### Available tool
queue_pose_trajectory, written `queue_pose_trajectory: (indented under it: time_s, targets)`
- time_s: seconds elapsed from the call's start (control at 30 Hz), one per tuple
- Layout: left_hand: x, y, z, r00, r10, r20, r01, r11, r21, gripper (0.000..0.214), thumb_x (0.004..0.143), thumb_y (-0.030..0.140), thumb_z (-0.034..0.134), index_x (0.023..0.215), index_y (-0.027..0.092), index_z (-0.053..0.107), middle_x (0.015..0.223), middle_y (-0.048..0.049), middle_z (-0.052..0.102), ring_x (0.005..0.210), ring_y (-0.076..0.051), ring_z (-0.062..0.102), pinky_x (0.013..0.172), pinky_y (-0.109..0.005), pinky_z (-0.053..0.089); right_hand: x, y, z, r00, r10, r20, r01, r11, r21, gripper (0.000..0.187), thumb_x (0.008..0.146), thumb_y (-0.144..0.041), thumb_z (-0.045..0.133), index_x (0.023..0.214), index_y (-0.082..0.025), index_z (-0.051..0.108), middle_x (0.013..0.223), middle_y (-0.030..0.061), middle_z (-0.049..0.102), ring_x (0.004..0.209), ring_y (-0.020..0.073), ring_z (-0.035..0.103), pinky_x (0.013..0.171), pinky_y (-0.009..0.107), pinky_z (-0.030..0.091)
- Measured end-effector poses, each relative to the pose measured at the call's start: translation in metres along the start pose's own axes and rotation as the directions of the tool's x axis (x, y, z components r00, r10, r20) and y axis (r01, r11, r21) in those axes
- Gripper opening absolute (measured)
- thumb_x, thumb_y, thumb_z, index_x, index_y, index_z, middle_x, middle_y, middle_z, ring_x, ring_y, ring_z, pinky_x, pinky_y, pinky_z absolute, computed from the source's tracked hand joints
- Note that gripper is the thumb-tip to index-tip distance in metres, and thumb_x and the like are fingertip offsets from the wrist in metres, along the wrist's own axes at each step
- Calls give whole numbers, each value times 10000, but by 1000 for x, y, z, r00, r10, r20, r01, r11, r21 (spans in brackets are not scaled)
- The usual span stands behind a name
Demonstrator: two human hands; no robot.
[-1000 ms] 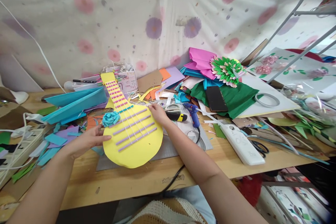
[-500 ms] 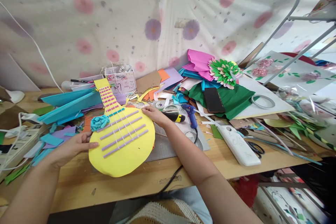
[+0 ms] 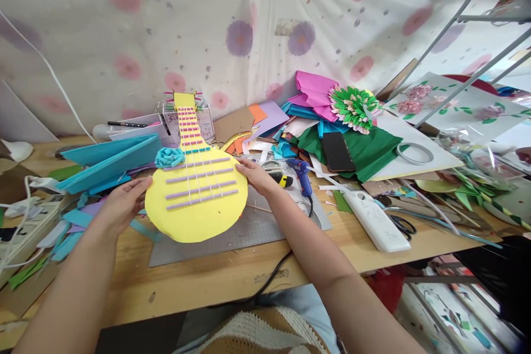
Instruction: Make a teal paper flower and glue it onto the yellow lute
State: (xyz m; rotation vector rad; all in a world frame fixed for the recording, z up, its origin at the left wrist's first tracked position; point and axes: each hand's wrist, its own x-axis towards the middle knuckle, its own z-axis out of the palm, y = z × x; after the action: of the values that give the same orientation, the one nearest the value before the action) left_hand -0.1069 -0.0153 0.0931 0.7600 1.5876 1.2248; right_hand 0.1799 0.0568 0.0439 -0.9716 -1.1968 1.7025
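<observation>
A yellow paper guitar [image 3: 199, 224] is held up above the table, its neck pointing away from me and its front facing me. Purple strips and white strings cross its body, pink strips cross the neck, and a blue paper flower [image 3: 169, 157] sits at its upper left shoulder. My left hand [image 3: 126, 202] grips the left edge of the body. At the right edge, my right hand [image 3: 254, 175] is closed on it, fingers partly hidden behind. Below lies a grey cutting mat [image 3: 178, 253], partly covered by the guitar.
Right of my right hand lie a blue glue gun [image 3: 302, 177], a yellow-black cutter [image 3: 284, 180], a phone [image 3: 338, 152] and a white power strip [image 3: 375, 221]. Black scissors [image 3: 402, 225] rest beside it. Blue folded paper [image 3: 110, 160] and scraps lie left; a green-pink paper flower [image 3: 355, 109] stands behind.
The guitar has risen and turned more upright, its neck swinging to the right, which uncovers more of the mat. Both hands have moved with it and keep their grip.
</observation>
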Motion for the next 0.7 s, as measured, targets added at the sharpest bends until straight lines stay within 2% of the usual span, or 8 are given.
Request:
queue_pose_trajectory:
  time_s: [0.1, 0.2, 0.37, 0.47, 0.6, 0.7]
  targets:
    - [8, -8, 6, 995, 73, -75, -72, 997, 7, 614, 260, 403, 862, 776, 151, 644, 652, 15, 670, 545, -84, 592, 484, -154, 492, -5, -1, -9, 999, -49, 6, 50, 998, -28, 240, 758, -384, 612, 912, -200, 600, 893, 26, 659, 811, 150, 604, 710, 267, 482]
    - [12, -15, 10, 997, 33, -64, -29, 997, 73, 529, 288, 283, 862, 744, 133, 639, 631, 12, 665, 544, -91, 600, 504, -167, 501, -13, -3, -18, 995, -93, 22, 94, 993, -71, 276, 730, -415, 637, 904, -205, 591, 912, 22, 648, 816, 151, 596, 711, 266, 478]
    - [13, -21, 20, 996, -14, -86, 18, 999, 45, 394, 380, 179, 838, 684, 111, 597, 553, 13, 639, 481, -90, 584, 491, -178, 496, -17, -8, -29, 990, -142, -17, 141, 988, -56, 313, 719, -448, 634, 930, -227, 565, 841, 0, 634, 750, 140, 587, 667, 262, 468]
    - [13, -23, 25, 997, -6, -72, 8, 1000, 25, 287, 494, 149, 799, 709, 103, 614, 544, 7, 636, 478, -85, 587, 513, -174, 509, -9, -10, -33, 969, -219, -111, 217, 976, -32, 311, 704, -451, 637, 905, -230, 553, 802, -9, 627, 741, 144, 585, 682, 273, 471]
    - [14, -28, 29, 999, 31, 18, -31, 999, -17, 227, 593, 91, 730, 809, 108, 664, 761, -50, 706, 687, -121, 670, 681, -196, 552, 12, -17, -41, 902, -291, -318, 300, 954, -22, 323, 701, -449, 619, 927, -236, 530, 815, -12, 617, 749, 145, 582, 681, 276, 477]
    - [17, -32, 29, 997, 2, 74, -4, 1000, 21, 213, 610, 80, 716, 817, 111, 676, 865, -89, 712, 777, -154, 684, 713, -212, 560, 31, -28, -47, 849, -302, -433, 320, 947, -31, 298, 743, -429, 568, 959, -236, 497, 865, 1, 617, 779, 143, 583, 676, 263, 479]
